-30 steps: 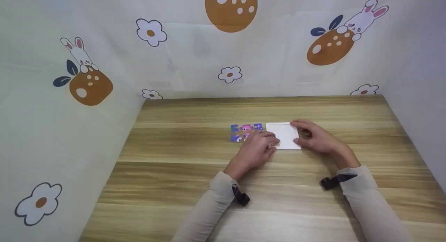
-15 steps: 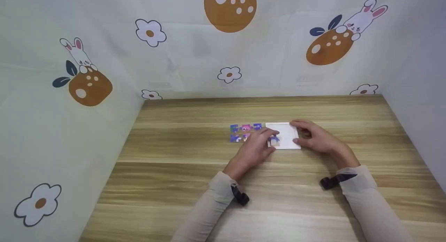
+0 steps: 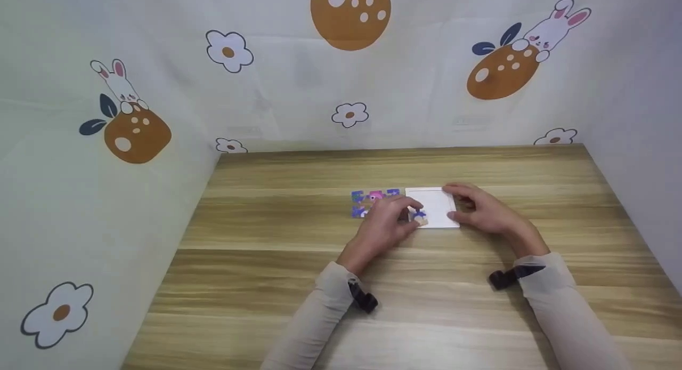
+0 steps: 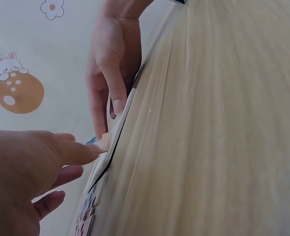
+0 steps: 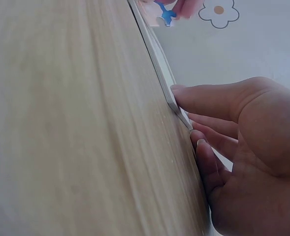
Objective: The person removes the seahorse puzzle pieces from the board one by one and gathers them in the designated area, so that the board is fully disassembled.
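Note:
My left hand (image 3: 379, 226) pinches a small jigsaw piece (image 3: 420, 218), blue and beige, over the lower left of a white square puzzle tray (image 3: 441, 206). In the left wrist view the piece (image 4: 104, 142) stands tilted up from the tray, with the thumb against it. My right hand (image 3: 486, 210) grips the tray's right side, the thumb low and the fingers at the far corner. The right wrist view shows that thumb on the tray's edge (image 5: 159, 64). Left of the tray lie several purple and pink jigsaw pieces (image 3: 375, 195), partly hidden by my left hand.
The wood-grain table (image 3: 266, 274) spreads around the tray and pieces. Pale walls with a rabbit and flower print (image 3: 349, 115) stand at the back and sides. A black wrist camera (image 3: 364, 298) is strapped over the left sleeve, another (image 3: 503, 279) over the right.
The left hand has drawn back slightly to the left and its fingers have closed on the piece, which has turned and tilted up. The right hand has stayed on the tray.

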Demonstrator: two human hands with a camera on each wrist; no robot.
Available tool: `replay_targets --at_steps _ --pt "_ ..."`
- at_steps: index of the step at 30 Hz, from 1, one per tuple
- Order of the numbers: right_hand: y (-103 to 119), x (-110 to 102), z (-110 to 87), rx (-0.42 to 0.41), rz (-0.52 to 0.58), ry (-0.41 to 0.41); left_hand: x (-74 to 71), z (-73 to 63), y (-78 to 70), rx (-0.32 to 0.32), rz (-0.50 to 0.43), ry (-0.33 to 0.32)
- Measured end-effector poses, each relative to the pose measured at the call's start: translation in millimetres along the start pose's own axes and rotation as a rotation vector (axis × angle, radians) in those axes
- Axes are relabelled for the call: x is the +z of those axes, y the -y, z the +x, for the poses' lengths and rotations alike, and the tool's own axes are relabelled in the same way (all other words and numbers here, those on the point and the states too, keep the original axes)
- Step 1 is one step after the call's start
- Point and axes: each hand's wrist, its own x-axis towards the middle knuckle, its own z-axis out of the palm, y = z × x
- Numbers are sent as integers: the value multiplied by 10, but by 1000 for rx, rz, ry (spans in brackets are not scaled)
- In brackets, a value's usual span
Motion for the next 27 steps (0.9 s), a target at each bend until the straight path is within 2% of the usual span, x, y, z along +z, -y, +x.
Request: replay_targets --at_steps 6,15,27 --pt "-9 3 -3 5 1 -1 33 -13 -24 10 68 77" --pt "-11 0 8 12 7 3 70 -13 -32 1 184 72" --pt "-31 -6 -4 -23 -20 -7 70 -24 -10 7 134 61"
